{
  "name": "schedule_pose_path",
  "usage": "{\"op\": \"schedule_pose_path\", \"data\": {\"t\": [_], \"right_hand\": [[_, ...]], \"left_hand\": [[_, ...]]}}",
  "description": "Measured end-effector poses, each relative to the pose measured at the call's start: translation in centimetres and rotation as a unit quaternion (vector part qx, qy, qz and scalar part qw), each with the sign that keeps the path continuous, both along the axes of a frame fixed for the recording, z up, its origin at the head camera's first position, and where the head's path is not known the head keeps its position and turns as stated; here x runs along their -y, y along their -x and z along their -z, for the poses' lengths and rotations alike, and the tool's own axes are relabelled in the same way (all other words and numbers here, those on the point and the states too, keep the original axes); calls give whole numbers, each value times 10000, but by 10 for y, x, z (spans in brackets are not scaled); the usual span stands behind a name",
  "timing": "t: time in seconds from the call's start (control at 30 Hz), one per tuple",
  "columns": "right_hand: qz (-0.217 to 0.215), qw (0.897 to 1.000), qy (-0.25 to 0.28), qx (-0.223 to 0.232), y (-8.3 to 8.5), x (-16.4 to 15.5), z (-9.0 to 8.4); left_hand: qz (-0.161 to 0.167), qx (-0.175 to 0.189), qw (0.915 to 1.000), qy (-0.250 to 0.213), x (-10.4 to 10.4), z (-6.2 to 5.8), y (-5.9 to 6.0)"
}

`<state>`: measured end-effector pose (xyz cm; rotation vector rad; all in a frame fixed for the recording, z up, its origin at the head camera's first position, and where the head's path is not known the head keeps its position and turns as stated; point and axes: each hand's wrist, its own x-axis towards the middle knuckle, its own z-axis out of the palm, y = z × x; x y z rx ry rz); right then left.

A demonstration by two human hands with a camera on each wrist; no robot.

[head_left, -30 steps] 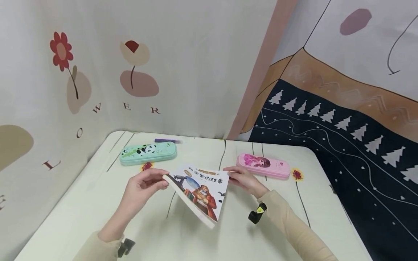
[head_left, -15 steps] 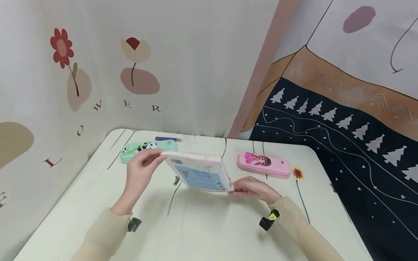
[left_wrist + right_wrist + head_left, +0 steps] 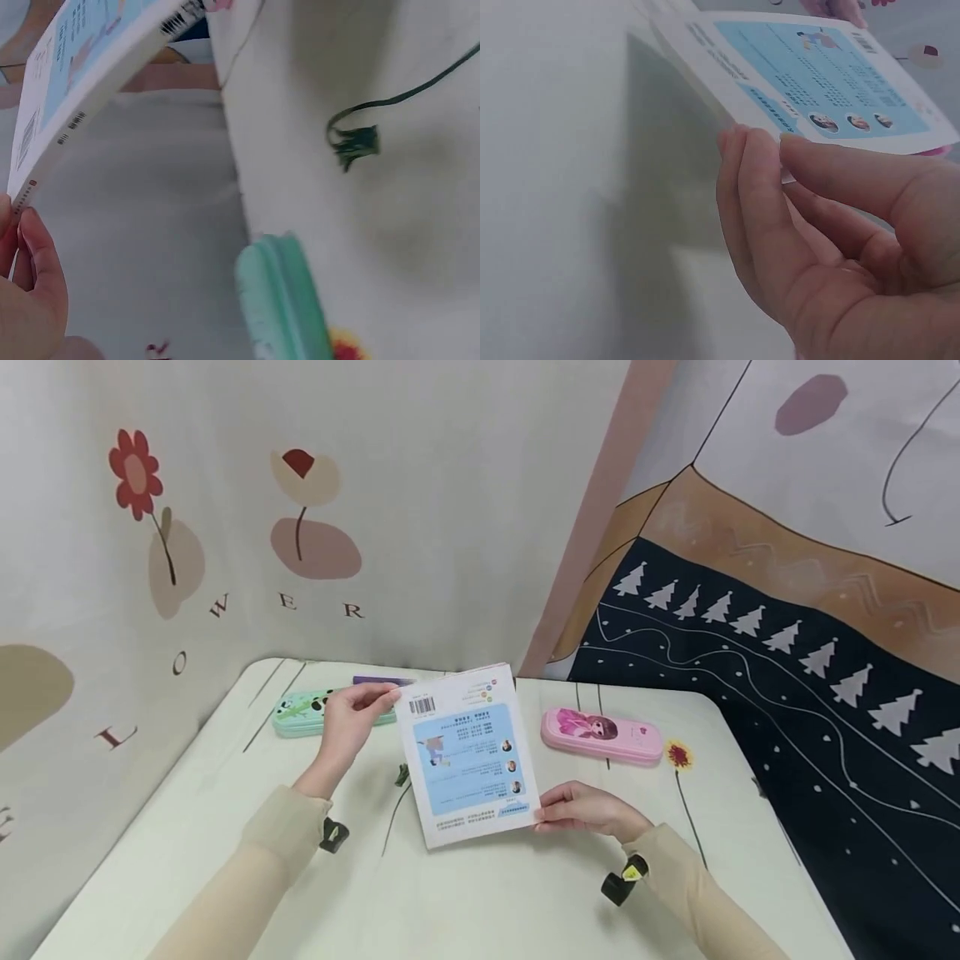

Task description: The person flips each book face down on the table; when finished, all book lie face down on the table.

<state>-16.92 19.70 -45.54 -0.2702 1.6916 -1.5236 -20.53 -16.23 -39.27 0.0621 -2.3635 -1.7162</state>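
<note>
A white book (image 3: 472, 760) is held up off the table, its back cover with a blue text panel and barcode facing the head camera, print upside down. My left hand (image 3: 352, 720) pinches its upper left corner between thumb and fingers. At the lower right corner, my right hand (image 3: 588, 810) pinches the edge; in the right wrist view the thumb lies on the cover and the fingers (image 3: 761, 195) behind it. The left wrist view shows the book's spine (image 3: 97, 101) side-on, with the left fingertips at its end.
A mint-green panda pencil case (image 3: 296, 714) lies at the back left, partly behind the left hand. Behind it is a purple pen (image 3: 378, 681). A pink pencil case (image 3: 600, 737) lies at the right on the flower-printed table (image 3: 420, 910). Printed curtains hang behind.
The book has been turned over from its front cover to its back cover and tilted up toward the head camera. My left hand has moved up and right, my right hand lower and right.
</note>
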Motion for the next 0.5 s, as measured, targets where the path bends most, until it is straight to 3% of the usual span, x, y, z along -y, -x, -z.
{"op": "schedule_pose_path", "data": {"t": [0.1,0.2,0.37,0.5], "right_hand": [[141,9999,-87,-1,1,1,8],[345,9985,-254,-339,2,3,19],[841,9853,-692,-1318,-7,7,37],[1404,9735,-852,-1593,-24,8,48]], "left_hand": [[96,594,9979,-254,3,14,12],[208,1043,9930,-506,7,29,25],[582,1095,9894,-755,13,61,45],[932,1324,9846,-664,13,88,49]]}}
